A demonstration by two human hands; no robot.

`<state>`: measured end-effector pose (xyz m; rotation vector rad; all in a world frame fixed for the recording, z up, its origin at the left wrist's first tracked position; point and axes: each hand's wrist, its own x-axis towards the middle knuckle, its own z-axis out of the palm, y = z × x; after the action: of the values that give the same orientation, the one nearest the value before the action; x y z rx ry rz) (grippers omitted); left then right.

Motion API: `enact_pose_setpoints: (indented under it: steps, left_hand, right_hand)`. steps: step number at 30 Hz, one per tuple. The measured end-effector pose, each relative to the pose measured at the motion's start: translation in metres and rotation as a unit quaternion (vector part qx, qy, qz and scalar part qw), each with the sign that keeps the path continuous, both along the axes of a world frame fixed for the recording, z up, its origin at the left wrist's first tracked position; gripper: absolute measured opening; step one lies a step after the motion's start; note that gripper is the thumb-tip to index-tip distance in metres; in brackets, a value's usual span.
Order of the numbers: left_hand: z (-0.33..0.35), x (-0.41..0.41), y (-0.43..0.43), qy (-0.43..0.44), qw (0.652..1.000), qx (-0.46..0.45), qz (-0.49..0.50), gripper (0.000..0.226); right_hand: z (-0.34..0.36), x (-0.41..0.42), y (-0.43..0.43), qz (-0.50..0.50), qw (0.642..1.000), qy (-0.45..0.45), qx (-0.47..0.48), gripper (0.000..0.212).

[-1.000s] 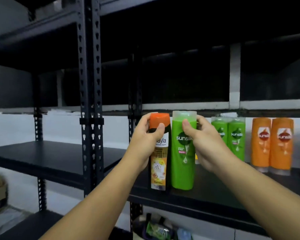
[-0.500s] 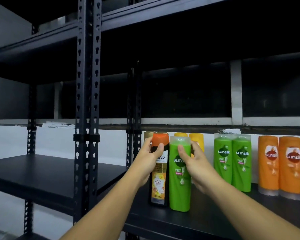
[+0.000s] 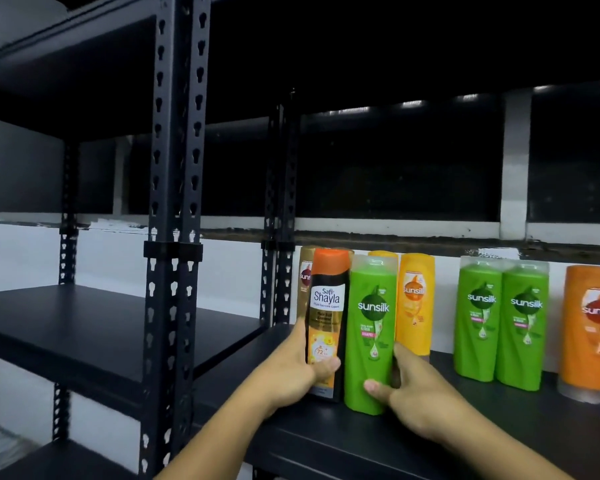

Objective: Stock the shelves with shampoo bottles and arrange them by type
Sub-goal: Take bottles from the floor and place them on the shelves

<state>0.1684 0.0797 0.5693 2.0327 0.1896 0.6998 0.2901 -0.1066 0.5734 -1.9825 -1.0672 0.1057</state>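
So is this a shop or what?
Likely a shop storeroom: black metal shelving, green Sunsilk bottles and orange bottles lined up by kind, and a plain white wall behind.

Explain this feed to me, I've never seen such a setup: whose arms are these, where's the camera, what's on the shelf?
No machine here: a person works with bare hands, and the single picture comes from a camera worn on their head, looking forward and down. The left hand holds a black Safi Shayla bottle with an orange cap; the right hand holds a green Sunsilk bottle. Each grip sits low on its bottle, and both stand upright, side by side, at the front of a black shelf. Behind them stand a gold bottle and a yellow bottle; further right are two more green bottles and an orange bottle.
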Motion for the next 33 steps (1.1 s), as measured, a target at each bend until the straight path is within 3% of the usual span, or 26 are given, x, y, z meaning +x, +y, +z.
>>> enact_pose_setpoints:
  steps: [8, 13, 18, 21, 33]
  left_hand:
    - [0.010, 0.028, 0.058, 0.053, 0.997, 0.036, 0.036, 0.059]
    - [0.020, 0.049, 0.087, 0.082, 0.994, 0.035, 0.068, 0.063]
    - [0.007, 0.059, 0.103, 0.061, 0.993, 0.010, 0.101, 0.052]
    - [0.003, 0.060, 0.107, 0.055, 0.991, 0.042, 0.118, 0.047]
    - [-0.005, 0.058, 0.114, 0.037, 0.989, 0.077, 0.118, 0.057]
  right_hand:
    - [0.009, 0.011, 0.054, -0.026, 0.999, -0.045, -0.015, 0.057]
    - [0.014, 0.021, 0.092, -0.067, 0.997, -0.029, -0.031, 0.055]
    - [0.010, 0.035, 0.111, -0.092, 0.995, -0.029, -0.030, 0.052]
    - [0.004, 0.039, 0.115, -0.096, 0.995, -0.038, -0.013, 0.052]
    - [-0.006, 0.040, 0.116, -0.097, 0.993, -0.054, 0.040, 0.053]
